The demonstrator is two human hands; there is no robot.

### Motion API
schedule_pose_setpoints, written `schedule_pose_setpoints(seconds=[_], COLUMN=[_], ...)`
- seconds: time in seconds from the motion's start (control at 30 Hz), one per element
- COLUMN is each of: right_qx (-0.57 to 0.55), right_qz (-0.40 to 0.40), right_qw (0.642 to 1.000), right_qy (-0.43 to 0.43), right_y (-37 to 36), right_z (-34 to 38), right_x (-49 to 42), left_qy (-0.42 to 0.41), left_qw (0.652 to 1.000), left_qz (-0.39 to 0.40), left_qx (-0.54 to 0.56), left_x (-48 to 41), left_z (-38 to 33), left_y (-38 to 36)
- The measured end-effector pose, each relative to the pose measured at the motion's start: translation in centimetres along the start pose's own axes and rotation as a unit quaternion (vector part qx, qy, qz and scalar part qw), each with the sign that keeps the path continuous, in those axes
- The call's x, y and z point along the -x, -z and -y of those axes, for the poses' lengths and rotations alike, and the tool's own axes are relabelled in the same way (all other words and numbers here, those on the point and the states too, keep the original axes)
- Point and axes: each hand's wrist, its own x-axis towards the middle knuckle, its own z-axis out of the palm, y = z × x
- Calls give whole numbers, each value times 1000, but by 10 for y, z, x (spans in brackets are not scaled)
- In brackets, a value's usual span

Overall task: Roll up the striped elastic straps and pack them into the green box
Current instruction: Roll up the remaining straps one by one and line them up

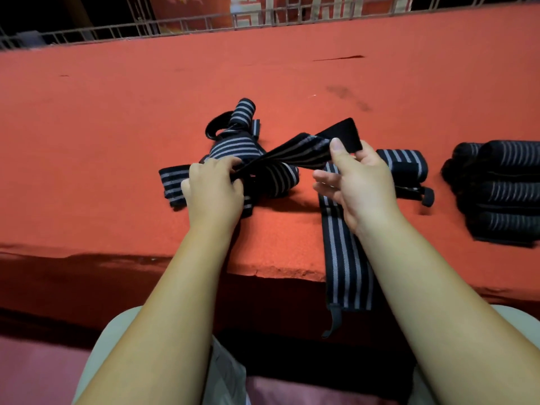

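We hold one striped strap (pixel 292 154) stretched in the air between our hands, above the middle of the red bench (pixel 131 118). Our left hand (pixel 214 185) curls round it where it leaves the loose heap of straps (pixel 236 147). Our right hand (pixel 359 182) pinches it between thumb and fingers, just short of its black end tab (pixel 343 131).

We judge the step in hand to be freeing and straightening this strap so that it can be rolled; no turn of a roll shows on it yet. Next we need to draw it clear of the heap, untwist it flat, and start a tight roll from one end.

A hanging strap (pixel 347 258) drapes over the front edge. The finished rolls (pixel 502 188) lie at the right edge, with a smaller roll (pixel 406 166) just beside our right hand. The green box is not in view, so we judge that packing lies ahead.
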Motion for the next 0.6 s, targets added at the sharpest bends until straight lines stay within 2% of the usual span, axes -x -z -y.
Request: schedule_pose_setpoints(seconds=[0.1,0.17,0.3,0.43,0.5,0.6], right_qx=[-31,-44,-95,-124,-146,-188], right_qz=[-3,-2,-32,-8,-8,-40], right_qw=[1000,999,995,992,989,980], right_qy=[4,6,-4,21,14,-58], right_y=[5,10,13,10,8,8], right_z=[6,5,5,5,6,8], right_x=[-4,-8,-14,-19,-20,-22], left_qy=[-17,-24,-55,-97,-116,-174], left_qw=[1000,999,980,946,938,933], left_qz=[-10,-26,-75,-125,-148,-168], left_qx=[-7,25,175,282,291,267], left_x=[1,-4,-14,-25,-28,-28], left_z=[-9,-14,-23,-37,-45,-57], left_y=[-5,-8,-6,8,13,12])
